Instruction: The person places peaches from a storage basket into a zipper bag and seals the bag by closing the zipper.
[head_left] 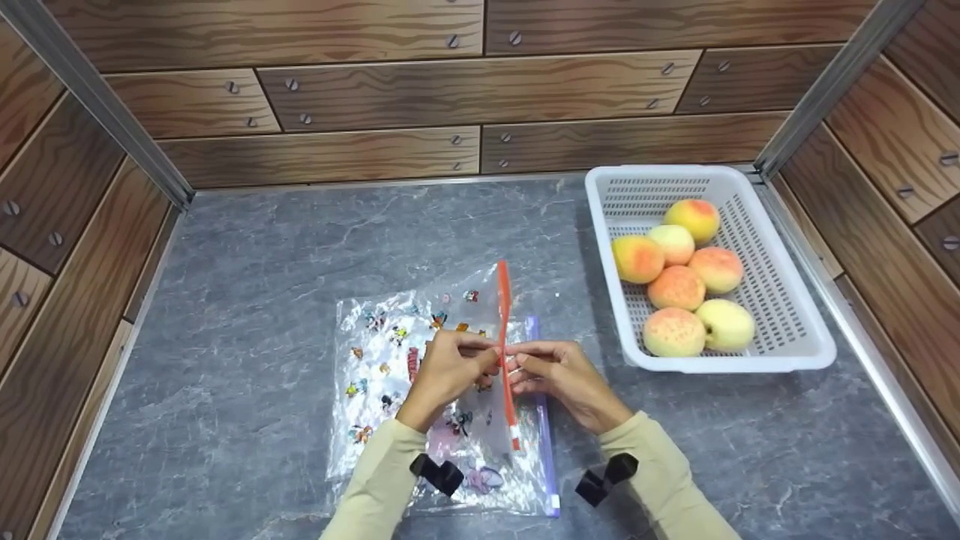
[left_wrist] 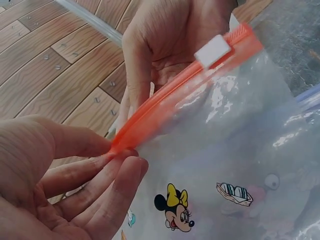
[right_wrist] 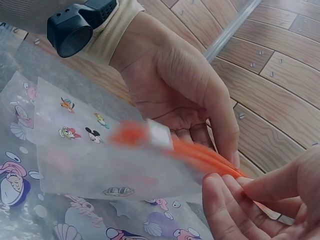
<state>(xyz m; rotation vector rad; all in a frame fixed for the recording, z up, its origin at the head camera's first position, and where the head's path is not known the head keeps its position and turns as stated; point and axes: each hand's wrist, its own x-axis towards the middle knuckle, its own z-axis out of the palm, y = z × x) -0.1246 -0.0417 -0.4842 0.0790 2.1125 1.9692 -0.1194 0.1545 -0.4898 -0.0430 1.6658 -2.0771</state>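
A clear zip bag [left_wrist: 215,125] printed with small cartoon figures has an orange zip strip [head_left: 504,296] with a white slider [left_wrist: 213,51] near one end. My left hand [head_left: 450,371] pinches this strip near its middle between thumb and fingers. From the other side, my right hand [head_left: 566,382] pinches the strip at nearly the same spot, fingertips close to the left ones. The strip stands raised on edge. Beneath lies a second clear printed bag [right_wrist: 90,217] with a purple zip strip [head_left: 550,465], flat on the grey tabletop.
To the right stands a white slatted plastic basket [head_left: 795,364] holding several peaches [head_left: 676,288]. Wood-patterned panels [head_left: 375,94] enclose the grey marbled table [head_left: 247,300] at the back and sides. Each sleeve carries a black wrist camera [head_left: 437,474].
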